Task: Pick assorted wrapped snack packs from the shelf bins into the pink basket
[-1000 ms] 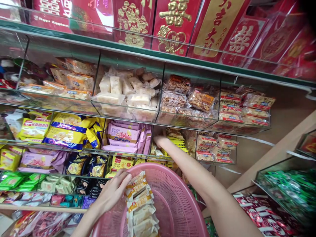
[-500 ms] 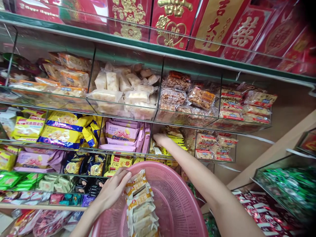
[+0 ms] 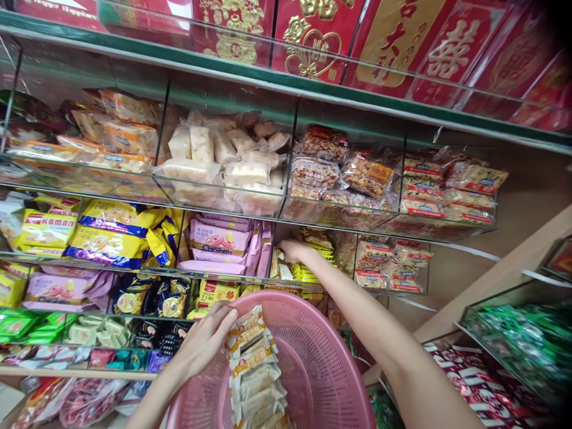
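My left hand (image 3: pixel 210 333) is closed over the near left rim of a pink plastic basket (image 3: pixel 344 363), its fingers bent over the edge. Inside the basket lies a row of cream-and-gold wrapped snack packets (image 3: pixel 259 381). My right hand (image 3: pixel 292 250) reaches past the basket into a shelf compartment. There it is down among whitish snack packets (image 3: pixel 285 271), beside a stack of yellow packets (image 3: pixel 315 265). Its fingertips are mostly hidden behind the packets and the clear front panel, so what they grip does not show.
Purple biscuit packs (image 3: pixel 221 241) fill the compartment on the left. Above, a glass shelf (image 3: pixel 339 223) with bagged snacks overhangs my right hand. Red envelopes (image 3: pixel 313 42) line the top. At the right, bins hold green wrapped sweets (image 3: pixel 522 333) beside a slanted wooden post (image 3: pixel 482 283).
My right hand has shifted slightly within the same compartment, and a pale packet edge now shows beneath it. My left hand and the basket stay nearly still; the view has moved a little.
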### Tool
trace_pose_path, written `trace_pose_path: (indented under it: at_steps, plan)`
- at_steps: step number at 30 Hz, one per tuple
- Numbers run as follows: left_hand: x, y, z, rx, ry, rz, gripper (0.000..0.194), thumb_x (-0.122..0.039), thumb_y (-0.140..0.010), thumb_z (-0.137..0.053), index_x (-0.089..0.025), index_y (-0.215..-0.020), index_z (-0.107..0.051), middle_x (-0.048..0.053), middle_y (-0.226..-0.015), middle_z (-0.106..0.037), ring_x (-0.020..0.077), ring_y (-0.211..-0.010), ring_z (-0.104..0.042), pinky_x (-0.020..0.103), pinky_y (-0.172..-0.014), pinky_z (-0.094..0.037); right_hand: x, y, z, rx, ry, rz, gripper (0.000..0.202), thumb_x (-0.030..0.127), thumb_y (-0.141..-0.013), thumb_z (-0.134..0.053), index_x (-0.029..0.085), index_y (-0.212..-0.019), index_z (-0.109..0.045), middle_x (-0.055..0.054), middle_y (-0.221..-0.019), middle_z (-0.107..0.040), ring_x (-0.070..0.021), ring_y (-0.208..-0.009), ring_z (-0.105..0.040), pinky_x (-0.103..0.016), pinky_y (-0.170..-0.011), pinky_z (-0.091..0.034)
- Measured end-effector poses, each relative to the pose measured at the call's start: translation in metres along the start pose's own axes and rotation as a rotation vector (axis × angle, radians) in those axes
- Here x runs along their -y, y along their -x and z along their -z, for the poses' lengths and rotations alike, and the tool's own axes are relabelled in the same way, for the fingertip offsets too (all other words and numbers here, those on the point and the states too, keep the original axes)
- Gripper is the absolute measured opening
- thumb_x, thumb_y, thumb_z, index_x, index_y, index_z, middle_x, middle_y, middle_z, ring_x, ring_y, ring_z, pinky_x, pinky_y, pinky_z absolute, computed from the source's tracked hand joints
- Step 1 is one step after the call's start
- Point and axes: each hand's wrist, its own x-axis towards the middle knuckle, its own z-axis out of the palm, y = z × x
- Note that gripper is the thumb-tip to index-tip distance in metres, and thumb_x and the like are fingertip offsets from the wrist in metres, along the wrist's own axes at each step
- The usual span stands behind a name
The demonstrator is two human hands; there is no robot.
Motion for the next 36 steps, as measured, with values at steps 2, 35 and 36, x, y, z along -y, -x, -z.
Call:
trace_pose_path:
  at_steps: [2,35,36]
  plan:
    - [0.002,-0.001,-0.001,-0.019,-0.007,-0.005,0.054,-0.056,-0.087,-0.024,-0.026,-0.106,-0.064,0.004,-0.131,-0.055,0.0231,-0.116,-0.053,0.035,-0.095,-0.043,-0.004,0.000,0.000,-0.029,-0.038,0.028,0.028,0.029,-0.082,-0.060,0.015,-0.107,-0.059,-0.009,-0.109,-0.063,-0.0205,-0.097,-0.060,-0.039,-0.086,-0.045]
    - [-0.008,-0.006,0.002,0.071,0.005,0.004,0.057,-0.060,-0.085,-0.020,-0.024,-0.100,-0.062,0.006,-0.123,-0.056,0.0251,-0.106,-0.057,0.041,-0.096,-0.039,0.049,0.175,-0.061,-0.491,-0.967,0.279,0.025,0.024,-0.078,-0.057,0.024,-0.103,-0.055,-0.002,-0.098,-0.060,-0.0156,-0.088,-0.056,-0.031,-0.080,-0.044]
    - [-0.008,-0.006,0.002,0.074,0.018,-0.011,0.055,-0.059,-0.086,-0.020,-0.024,-0.099,-0.061,0.005,-0.119,-0.057,0.0239,-0.104,-0.058,0.040,-0.096,-0.039,0.052,0.177,-0.060,-0.525,-0.834,0.261,0.027,0.021,-0.077,-0.057,0.024,-0.104,-0.056,-0.002,-0.103,-0.061,-0.0165,-0.093,-0.055,-0.032,-0.084,-0.042]
